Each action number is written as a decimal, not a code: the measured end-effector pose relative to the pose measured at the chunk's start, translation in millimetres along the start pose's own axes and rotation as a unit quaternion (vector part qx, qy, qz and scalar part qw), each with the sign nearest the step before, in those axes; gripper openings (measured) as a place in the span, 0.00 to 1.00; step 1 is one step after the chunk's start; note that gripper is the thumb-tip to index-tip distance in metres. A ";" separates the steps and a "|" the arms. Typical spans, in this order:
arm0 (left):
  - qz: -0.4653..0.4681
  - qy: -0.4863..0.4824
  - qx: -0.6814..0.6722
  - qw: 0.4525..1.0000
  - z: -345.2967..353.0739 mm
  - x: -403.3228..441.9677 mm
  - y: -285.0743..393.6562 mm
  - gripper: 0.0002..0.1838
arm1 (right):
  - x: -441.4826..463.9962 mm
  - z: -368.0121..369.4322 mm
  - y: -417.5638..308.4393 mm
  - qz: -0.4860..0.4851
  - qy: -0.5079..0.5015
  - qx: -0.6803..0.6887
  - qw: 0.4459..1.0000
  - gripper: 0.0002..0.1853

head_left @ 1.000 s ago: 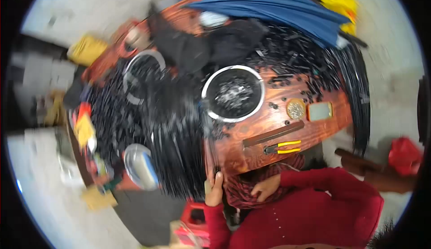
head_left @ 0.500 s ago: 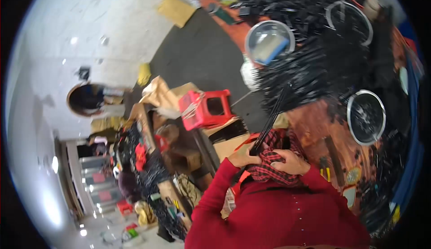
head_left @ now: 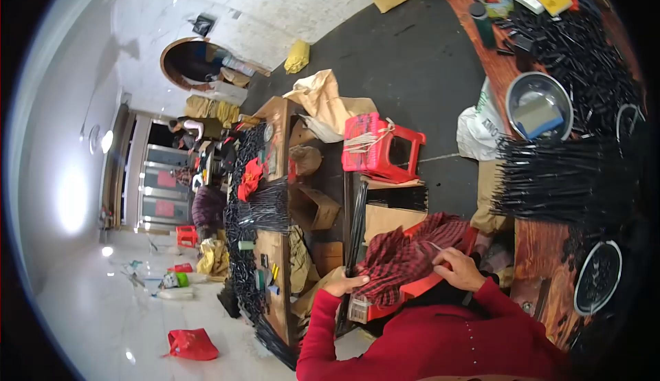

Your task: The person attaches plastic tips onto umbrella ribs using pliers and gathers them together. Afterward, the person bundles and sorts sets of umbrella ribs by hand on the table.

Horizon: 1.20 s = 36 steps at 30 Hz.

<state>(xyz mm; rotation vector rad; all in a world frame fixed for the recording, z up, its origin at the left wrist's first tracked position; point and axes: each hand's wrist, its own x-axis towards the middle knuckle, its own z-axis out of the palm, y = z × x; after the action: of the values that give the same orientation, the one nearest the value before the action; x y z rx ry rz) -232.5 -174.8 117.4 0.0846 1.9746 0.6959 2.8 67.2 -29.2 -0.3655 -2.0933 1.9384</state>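
Observation:
My left hand (head_left: 338,283) is closed around a bundle of thin black rods (head_left: 356,223). They run lengthwise past the left edge of a red-and-black checked cloth (head_left: 405,257), and the thumb lies toward the cloth. Over my lap the cloth is spread and rumpled, with a red plastic surface (head_left: 421,286) showing under it. My right hand (head_left: 459,269) is above the cloth's right side, fingers pinched together. A small pale sliver shows by its fingertips; what it is I cannot make out.
A red stool (head_left: 385,149) with pale ties on it stands ahead. On the right, a reddish wooden table (head_left: 533,247) bears black rods (head_left: 557,182) and a clear bowl (head_left: 540,106). Another table (head_left: 275,250) with black parts stands left. A person (head_left: 208,206) is farther off.
My view has turned left. The rods have swung from the right table's side to the cloth's left edge. My right hand has lifted from lying on the cloth to a pinch, and the cloth is more spread out.

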 end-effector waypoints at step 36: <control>-0.065 0.040 0.026 0.997 215.8 381.0 -300.2 0.18 | -40.9 -7.1 135.6 0.386 -0.066 -0.107 0.914 0.11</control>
<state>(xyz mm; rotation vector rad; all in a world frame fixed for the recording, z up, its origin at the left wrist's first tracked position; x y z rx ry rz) -172.9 -199.4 -409.6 -0.0398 2.0546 0.5704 44.2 69.5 -164.8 -1.3139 -2.4955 2.1412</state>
